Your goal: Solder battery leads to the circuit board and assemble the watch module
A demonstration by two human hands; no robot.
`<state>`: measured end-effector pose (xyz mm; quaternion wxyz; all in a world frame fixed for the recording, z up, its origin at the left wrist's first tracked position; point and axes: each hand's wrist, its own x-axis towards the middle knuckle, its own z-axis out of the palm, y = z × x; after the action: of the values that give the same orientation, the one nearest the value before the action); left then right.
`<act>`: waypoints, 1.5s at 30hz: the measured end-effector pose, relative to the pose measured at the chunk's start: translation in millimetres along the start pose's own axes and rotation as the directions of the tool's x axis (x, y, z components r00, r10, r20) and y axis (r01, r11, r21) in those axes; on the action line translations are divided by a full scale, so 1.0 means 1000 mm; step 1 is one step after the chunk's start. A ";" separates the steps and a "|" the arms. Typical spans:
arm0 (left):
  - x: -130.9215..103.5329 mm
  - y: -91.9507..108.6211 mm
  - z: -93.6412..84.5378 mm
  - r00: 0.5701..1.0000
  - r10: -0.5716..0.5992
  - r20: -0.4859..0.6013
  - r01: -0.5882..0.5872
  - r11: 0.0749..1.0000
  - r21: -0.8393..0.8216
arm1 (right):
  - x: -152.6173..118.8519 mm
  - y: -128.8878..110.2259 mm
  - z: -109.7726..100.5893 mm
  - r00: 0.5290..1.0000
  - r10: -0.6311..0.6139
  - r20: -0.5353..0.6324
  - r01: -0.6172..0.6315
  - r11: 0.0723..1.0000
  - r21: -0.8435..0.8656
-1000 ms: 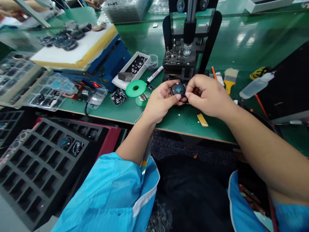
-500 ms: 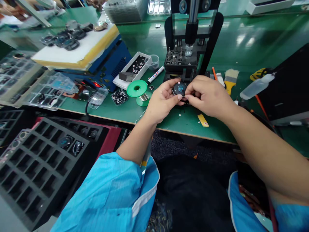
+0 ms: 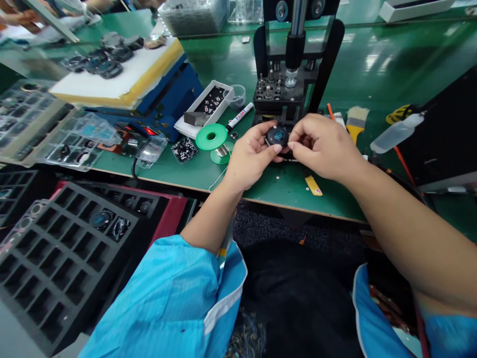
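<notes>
A round black watch case (image 3: pixel 278 135) with a blue emblem on its face lies in the fingers of my left hand (image 3: pixel 248 158), whose thumb presses its lower edge. Close to the case's right rim is my right hand (image 3: pixel 325 145), fingers curled and thumb brought towards the index finger. Whatever is between those fingertips is too small or hidden to make out. Both hands are just in front of a black hand press (image 3: pixel 279 92), above the green bench (image 3: pixel 261 189). A small yellow piece (image 3: pixel 313 185) lies below my right hand.
Left of my hands stand a green solder spool (image 3: pixel 211 136), a paint marker (image 3: pixel 240 116) and a box of small parts (image 3: pixel 213 102). A brush (image 3: pixel 357 122) and a plastic bottle (image 3: pixel 397 134) lie right. A foam tray (image 3: pixel 55 243) with watch parts sits lower left.
My right fingertips have moved slightly to the right, off the watch case's edge, showing more of its rim. My left hand keeps its hold, nearly still.
</notes>
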<state>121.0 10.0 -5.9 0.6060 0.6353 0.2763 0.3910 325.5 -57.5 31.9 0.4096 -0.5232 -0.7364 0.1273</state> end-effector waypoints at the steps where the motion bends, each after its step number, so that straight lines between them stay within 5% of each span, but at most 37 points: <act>1: 0.000 0.000 0.000 1.000 0.001 -0.002 -0.001 1.000 -0.002 | 0.000 0.001 0.000 1.000 0.007 -0.012 -0.008 1.000 -0.011; 19: -0.001 -0.001 -0.002 1.000 0.017 -0.024 -0.017 1.000 0.019 | 0.001 0.004 -0.003 0.993 -0.080 0.086 0.092 0.985 -0.146; 35: -0.003 0.005 0.000 1.000 0.013 0.028 -0.013 1.000 0.009 | 0.000 -0.006 -0.002 0.994 -0.031 0.102 0.028 0.999 0.029; 45: 0.002 -0.011 -0.009 0.987 0.109 0.116 -0.114 0.993 0.042 | 0.000 -0.012 -0.002 0.990 0.123 0.062 -0.131 0.981 0.145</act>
<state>115.5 18.0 -16.4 0.5824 0.6854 0.2146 0.3808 319.1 -63.6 40.7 0.4188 -0.5337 -0.7006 0.2213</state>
